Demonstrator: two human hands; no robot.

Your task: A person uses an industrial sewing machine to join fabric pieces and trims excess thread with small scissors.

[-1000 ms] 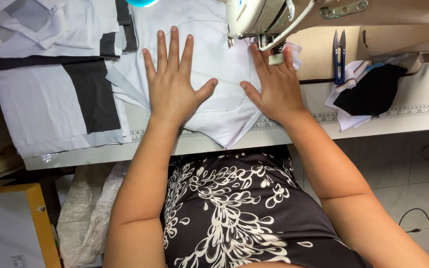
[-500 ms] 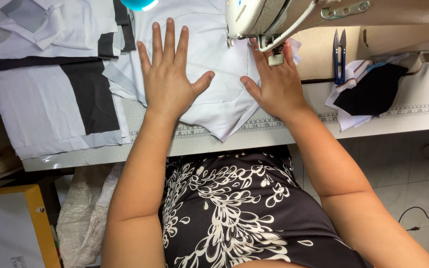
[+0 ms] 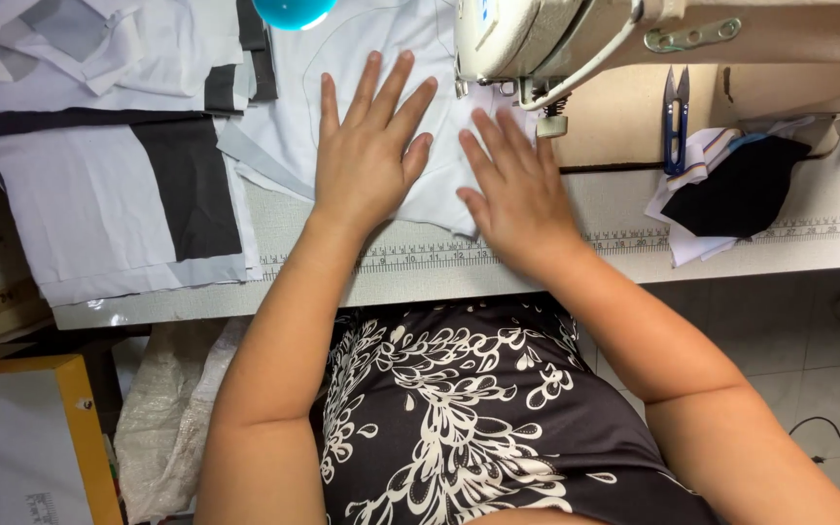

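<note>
A piece of white fabric (image 3: 342, 58) lies on the sewing table (image 3: 614, 253), running under the head of a cream sewing machine (image 3: 537, 39). My left hand (image 3: 367, 156) lies flat on the fabric, fingers spread, to the left of the presser foot (image 3: 551, 122). My right hand (image 3: 517, 190) presses flat on the fabric's near corner, fingertips just in front of the needle area. Neither hand grips anything.
Stacks of white, grey and black cut pieces (image 3: 109, 194) lie at the left. Blue thread snips (image 3: 675, 122) rest right of the machine beside a black and white fabric bundle (image 3: 731, 190). A turquoise round object (image 3: 294, 12) sits at the top edge. A measuring scale (image 3: 420, 258) lines the table's front.
The white fabric has slid away from me, further under the machine; its near corner no longer hangs over the table edge. Both hands moved forward with it.
</note>
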